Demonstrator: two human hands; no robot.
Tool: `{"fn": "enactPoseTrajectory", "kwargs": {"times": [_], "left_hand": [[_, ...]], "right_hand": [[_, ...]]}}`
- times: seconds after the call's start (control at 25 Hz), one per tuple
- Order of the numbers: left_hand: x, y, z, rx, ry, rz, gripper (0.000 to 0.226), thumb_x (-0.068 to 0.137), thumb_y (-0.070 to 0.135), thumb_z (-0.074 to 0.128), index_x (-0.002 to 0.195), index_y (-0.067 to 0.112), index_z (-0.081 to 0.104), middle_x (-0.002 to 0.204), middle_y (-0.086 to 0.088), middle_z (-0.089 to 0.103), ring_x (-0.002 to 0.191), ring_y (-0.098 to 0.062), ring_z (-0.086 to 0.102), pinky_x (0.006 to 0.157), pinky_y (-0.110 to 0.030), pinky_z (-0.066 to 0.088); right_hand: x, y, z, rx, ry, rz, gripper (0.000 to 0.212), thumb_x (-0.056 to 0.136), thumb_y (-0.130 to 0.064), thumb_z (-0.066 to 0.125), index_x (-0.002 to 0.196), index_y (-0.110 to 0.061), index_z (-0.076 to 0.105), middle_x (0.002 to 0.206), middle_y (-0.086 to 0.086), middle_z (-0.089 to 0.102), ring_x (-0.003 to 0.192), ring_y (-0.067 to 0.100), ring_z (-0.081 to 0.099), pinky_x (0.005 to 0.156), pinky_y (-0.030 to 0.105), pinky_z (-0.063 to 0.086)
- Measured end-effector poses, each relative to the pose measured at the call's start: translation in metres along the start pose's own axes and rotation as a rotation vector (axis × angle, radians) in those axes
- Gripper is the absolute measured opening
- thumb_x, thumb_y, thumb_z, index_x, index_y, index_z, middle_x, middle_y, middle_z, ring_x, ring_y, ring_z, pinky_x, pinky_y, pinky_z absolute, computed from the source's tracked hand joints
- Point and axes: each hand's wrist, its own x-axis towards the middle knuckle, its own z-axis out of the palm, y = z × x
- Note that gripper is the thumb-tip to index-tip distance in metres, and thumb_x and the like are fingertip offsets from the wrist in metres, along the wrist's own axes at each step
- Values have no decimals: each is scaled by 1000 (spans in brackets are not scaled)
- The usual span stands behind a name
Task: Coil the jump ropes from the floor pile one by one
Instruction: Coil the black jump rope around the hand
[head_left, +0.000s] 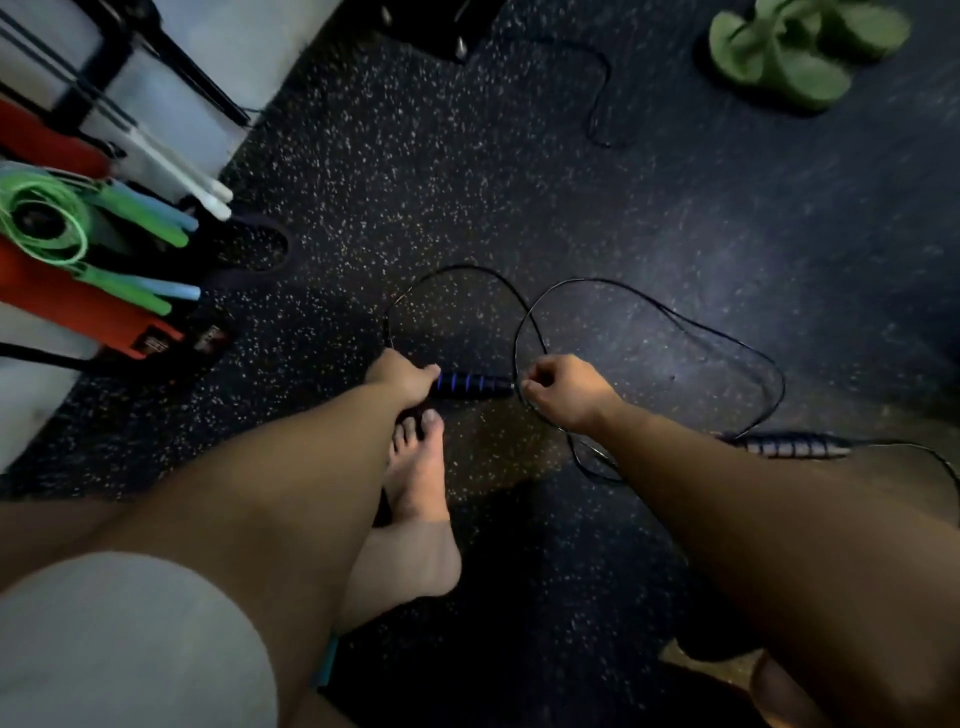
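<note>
A thin black jump rope (675, 317) lies in loose loops on the dark speckled floor. My left hand (402, 376) grips one end of its black handle with blue rings (472, 385), held level above the floor. My right hand (566, 389) pinches the cord right at the handle's other end. The rope's second ringed handle (789, 446) rests on the floor just past my right forearm. One loop arcs above the held handle, another sweeps out to the right.
Several coiled ropes, green (41, 218), orange (78, 306) and white-handled (176, 171), lie at the left edge by a white wall. Green slippers (795, 47) sit far right. Another black cord (602, 93) lies at the back. My bare foot (415, 488) is under the hands.
</note>
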Motion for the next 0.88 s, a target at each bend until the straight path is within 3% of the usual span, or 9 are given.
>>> {"fn": "enactPoseTrajectory", "kwargs": {"times": [0.12, 0.2, 0.28, 0.36, 0.4, 0.52, 0.68, 0.8, 0.88], "left_hand": [[18, 6, 18, -64, -8, -188, 82, 89, 48, 68, 149, 5, 31, 151, -19, 39, 133, -37, 47, 107, -45, 39], [29, 8, 25, -171, 13, -211, 77, 90, 37, 72, 148, 8, 31, 151, -17, 37, 132, -37, 47, 106, -46, 40], [40, 11, 27, -236, -6, -134, 57, 90, 24, 73, 137, 11, 45, 142, -13, 49, 127, -32, 52, 102, -40, 42], [41, 19, 25, -171, -40, -16, 27, 91, 16, 69, 114, 15, 55, 124, -9, 59, 112, -28, 57, 91, -34, 43], [37, 28, 23, -137, -70, 57, 17, 90, 14, 67, 100, 18, 54, 112, -7, 61, 102, -27, 57, 85, -33, 42], [7, 75, 8, -152, -294, 316, 33, 81, 10, 67, 70, 25, 40, 75, 0, 50, 78, -20, 47, 71, -33, 38], [-73, 152, -30, -192, -543, 580, 35, 87, 15, 62, 58, 23, 45, 59, 3, 42, 61, -15, 41, 61, -30, 33], [-142, 185, -70, -244, -661, 698, 39, 99, 13, 39, 61, 21, 33, 59, 0, 30, 55, -12, 29, 56, -27, 30], [-183, 192, -102, -270, -656, 758, 40, 100, 18, 32, 60, 20, 31, 59, 0, 30, 56, -13, 30, 60, -31, 31]], "right_hand": [[13, 5, 11, 27, -80, 19, 9, 97, -32, 58, 94, -30, 66, 95, -7, 65, 90, 13, 63, 82, 33, 52], [16, 9, 14, 30, -125, 33, 10, 97, -33, 57, 96, -31, 67, 98, -6, 66, 91, 12, 64, 86, 35, 54], [18, 12, 13, 32, -143, 33, 10, 97, -33, 57, 96, -30, 67, 99, -5, 67, 92, 12, 64, 87, 36, 55], [20, 16, 12, 28, -129, 15, 11, 97, -30, 58, 105, -29, 66, 103, -6, 67, 96, 15, 64, 88, 33, 52], [20, 18, 10, 17, -101, -7, 18, 96, -29, 59, 114, -28, 63, 109, -5, 65, 102, 17, 64, 89, 31, 50], [11, 18, -16, 2, 103, -131, 59, 94, -29, 62, 147, -33, 36, 142, 0, 46, 129, 20, 49, 108, 36, 44], [-10, 3, -98, -237, 477, -334, 81, 95, -35, 58, 159, -29, 9, 164, 6, 17, 141, 36, 31, 115, 50, 32], [-47, -21, -161, -396, 537, -420, 60, 100, -37, 51, 155, -31, 27, 164, 6, 20, 139, 39, 30, 109, 53, 33], [-85, -35, -194, -497, 510, -486, 36, 102, -39, 41, 135, -30, 52, 149, 2, 46, 130, 33, 42, 103, 51, 41]]}}
